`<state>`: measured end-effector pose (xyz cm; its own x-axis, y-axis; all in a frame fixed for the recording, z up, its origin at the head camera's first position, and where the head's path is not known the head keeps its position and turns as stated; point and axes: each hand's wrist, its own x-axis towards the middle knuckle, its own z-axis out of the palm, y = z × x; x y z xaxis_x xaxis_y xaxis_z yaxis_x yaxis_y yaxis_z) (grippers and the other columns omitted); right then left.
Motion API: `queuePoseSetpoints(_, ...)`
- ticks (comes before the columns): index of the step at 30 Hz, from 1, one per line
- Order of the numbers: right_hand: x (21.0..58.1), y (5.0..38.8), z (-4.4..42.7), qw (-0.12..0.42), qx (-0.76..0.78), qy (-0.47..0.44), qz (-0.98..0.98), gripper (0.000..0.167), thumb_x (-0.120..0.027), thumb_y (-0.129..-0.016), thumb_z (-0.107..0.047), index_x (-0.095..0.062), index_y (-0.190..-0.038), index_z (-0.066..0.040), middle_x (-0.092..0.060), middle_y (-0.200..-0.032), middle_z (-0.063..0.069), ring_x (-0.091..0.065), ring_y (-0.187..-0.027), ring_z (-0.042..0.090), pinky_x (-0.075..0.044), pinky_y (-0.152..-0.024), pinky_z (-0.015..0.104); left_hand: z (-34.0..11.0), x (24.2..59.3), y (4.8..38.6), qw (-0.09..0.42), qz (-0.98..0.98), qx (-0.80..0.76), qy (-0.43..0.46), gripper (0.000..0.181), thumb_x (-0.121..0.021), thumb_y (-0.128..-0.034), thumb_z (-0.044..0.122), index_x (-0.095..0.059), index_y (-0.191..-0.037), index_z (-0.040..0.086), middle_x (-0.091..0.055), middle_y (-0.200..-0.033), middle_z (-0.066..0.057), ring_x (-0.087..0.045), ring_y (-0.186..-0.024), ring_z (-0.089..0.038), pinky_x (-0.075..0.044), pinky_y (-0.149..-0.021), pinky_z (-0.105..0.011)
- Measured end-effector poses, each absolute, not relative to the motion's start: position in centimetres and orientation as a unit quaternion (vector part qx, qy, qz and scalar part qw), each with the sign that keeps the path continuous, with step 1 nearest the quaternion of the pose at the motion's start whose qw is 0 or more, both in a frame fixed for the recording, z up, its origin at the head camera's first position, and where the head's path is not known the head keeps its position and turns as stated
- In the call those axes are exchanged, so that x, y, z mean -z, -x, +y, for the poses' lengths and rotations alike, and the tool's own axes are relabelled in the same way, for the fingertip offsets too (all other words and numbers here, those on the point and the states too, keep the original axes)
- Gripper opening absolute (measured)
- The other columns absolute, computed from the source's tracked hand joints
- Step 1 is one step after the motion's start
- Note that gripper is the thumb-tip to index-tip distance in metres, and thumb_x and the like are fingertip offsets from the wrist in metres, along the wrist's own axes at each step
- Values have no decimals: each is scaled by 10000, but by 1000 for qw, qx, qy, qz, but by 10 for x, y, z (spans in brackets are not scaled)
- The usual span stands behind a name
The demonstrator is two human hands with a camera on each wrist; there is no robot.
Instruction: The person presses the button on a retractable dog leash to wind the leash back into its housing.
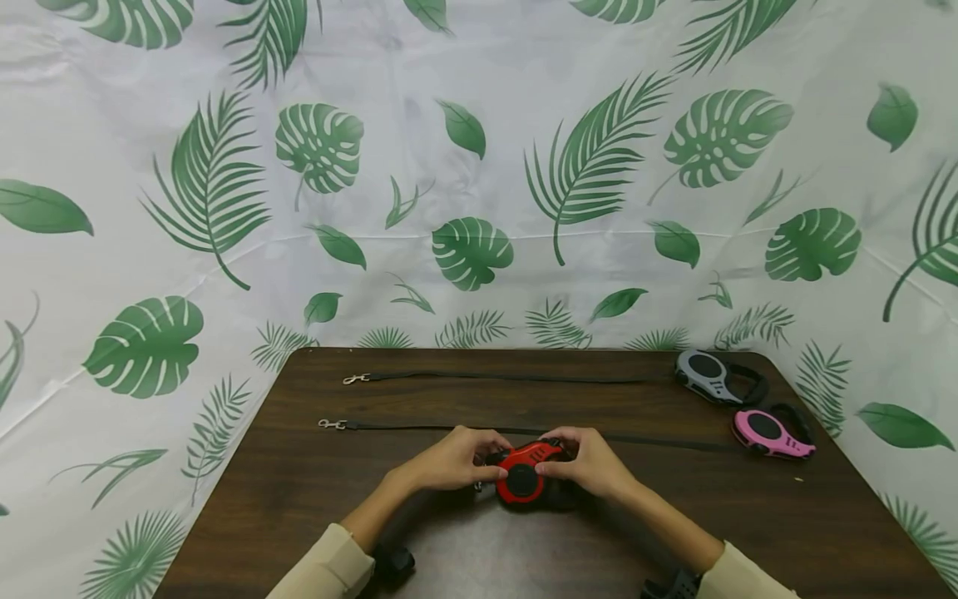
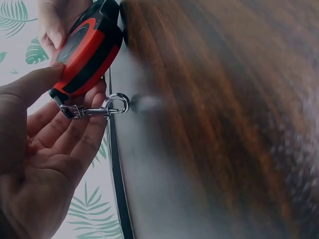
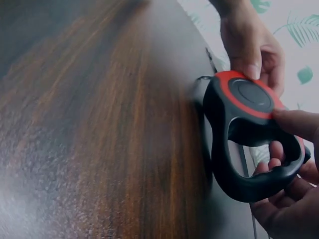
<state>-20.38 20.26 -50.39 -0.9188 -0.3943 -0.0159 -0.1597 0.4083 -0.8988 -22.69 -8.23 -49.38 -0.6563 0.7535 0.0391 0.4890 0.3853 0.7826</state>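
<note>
Both hands hold a red and black retractable dog leash [image 1: 521, 481] just over the table. In the left wrist view, my left hand [image 2: 55, 144] pinches its front end, thumb on the red face and fingers beneath. A silver snap clip [image 2: 99, 108] hangs out there, lying across those fingers. My right hand [image 3: 294, 184] grips the handle side: the thumb rests on the red casing, and fingertips show through the black handle loop [image 3: 239, 184]. The round dark disc [image 3: 253, 95] on the casing faces up.
At the table's right lie a grey retractable leash [image 1: 703, 374] and a pink one [image 1: 769, 433]. Their black cords run left across the wooden table [image 1: 262, 516], ending in a far metal clip [image 1: 356, 378] and a nearer clip [image 1: 332, 424]. A leaf-patterned sheet [image 1: 479, 166] hangs behind.
</note>
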Motion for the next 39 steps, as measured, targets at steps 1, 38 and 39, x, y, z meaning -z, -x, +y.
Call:
queuePoseSetpoints(1, 504, 204, 202, 105, 504, 172, 840, 410, -872, -895, -227, -736, -1225, -25, -731, -964, 43, -644, -798, 178, -535, -676, 254, -82, 494, 227, 162, 816, -400, -384, 361, -767, -1001, 207, -678, -1325, 76, -780, -1120, -31, -703, -990, -33, -577, -874, -216)
queuePoseSetpoints(38, 525, 203, 216, -30, 359, 225, 905, 556, -887, -840, -508, -767, -1196, -98, -723, -1012, -72, -629, -815, 59, -542, -696, 257, -93, 503, 224, 114, 828, -352, -421, 391, -796, -981, 218, -693, -1320, 51, -737, -1243, -62, -701, -1114, -134, -563, -966, -260)
queuePoseSetpoints(39, 525, 203, 221, -35, 358, 228, 905, 555, -883, -848, -501, -763, -1209, -97, -735, -1047, -65, -646, -850, 73, -557, -723, 272, -96, 504, 224, 108, 829, -356, -417, 391, -792, -984, 212, -690, -1325, 48, -735, -1258, -67, -701, -1131, -137, -563, -977, -268)
